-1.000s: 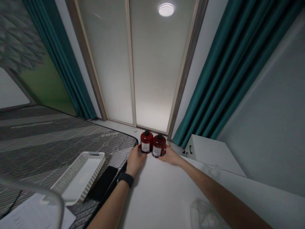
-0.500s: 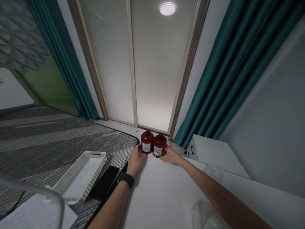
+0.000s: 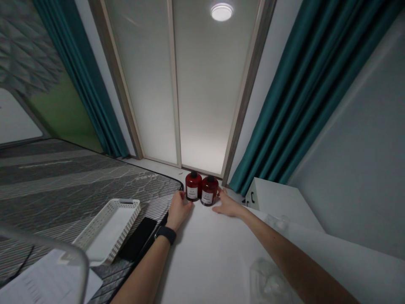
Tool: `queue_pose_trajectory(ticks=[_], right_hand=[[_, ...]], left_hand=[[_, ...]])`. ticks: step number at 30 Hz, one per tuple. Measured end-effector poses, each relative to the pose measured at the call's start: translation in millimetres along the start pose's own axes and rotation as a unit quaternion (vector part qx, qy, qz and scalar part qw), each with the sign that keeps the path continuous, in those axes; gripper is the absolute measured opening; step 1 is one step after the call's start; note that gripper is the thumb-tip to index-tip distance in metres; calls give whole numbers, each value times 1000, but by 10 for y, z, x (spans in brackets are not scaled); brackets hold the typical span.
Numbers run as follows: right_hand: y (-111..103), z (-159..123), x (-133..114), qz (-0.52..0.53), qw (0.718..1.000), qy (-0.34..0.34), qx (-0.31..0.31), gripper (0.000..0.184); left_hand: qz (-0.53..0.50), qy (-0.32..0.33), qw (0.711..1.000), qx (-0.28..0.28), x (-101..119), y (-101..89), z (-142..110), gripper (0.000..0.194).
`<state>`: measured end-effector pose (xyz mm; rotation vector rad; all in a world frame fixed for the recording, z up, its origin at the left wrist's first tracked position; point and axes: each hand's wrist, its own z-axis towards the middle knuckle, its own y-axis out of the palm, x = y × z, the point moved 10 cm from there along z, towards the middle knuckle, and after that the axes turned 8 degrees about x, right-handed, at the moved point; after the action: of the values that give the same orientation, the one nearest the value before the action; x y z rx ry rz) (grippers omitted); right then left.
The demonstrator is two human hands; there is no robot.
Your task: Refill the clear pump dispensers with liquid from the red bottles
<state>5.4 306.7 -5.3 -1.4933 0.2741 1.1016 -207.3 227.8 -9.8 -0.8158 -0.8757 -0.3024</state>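
Note:
Two dark red bottles with black caps and white labels stand upright, side by side, at the far end of the white table (image 3: 209, 249). My left hand (image 3: 179, 211), with a dark band on its wrist, is at the near left side of the left bottle (image 3: 193, 185). Its thumb and fingers are apart, the thumb just below the base. Beside the right bottle (image 3: 209, 190), my right hand (image 3: 228, 205) has its fingers spread, the thumb lying near the tabletop. Whether fingertips still touch either bottle is hard to make out.
Left of the table, a patterned mattress (image 3: 95, 177) carries a white basket (image 3: 104, 232), a black flat object (image 3: 138, 239) and papers (image 3: 47, 278). A grey curved bar (image 3: 63, 248) crosses the lower left. Clear plastic containers (image 3: 268, 283) lie on the right, near a white cabinet (image 3: 284, 202).
My right hand has loosened from the right bottle, its thumb now off the base. My left hand has eased slightly away from the left bottle. Both bottles stay standing together.

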Motion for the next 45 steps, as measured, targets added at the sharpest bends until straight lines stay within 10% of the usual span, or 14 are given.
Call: queue_pose_trajectory(ticks=[7,13,22,28,45], right_hand=[[-118,-199,10,30,999,37,-21,86],[-163,-490,-138,106,989,57,-82,40],[-702,-1116,-262,199,978,61,-4,32],[-997,-1594,-110,205,972,65,96,26],[-1262,-2561,336,-1,906,65,418,21]], left_hand=[[37,127,991,16,511,-175,-232,7],[-21,271,951,-146,1176,89,-687,12],[-106,358,854,-364,1823,301,-1602,18],[-105,345,820,-445,1861,391,-2154,76],[-103,325,871,-355,1578,251,-2038,70]])
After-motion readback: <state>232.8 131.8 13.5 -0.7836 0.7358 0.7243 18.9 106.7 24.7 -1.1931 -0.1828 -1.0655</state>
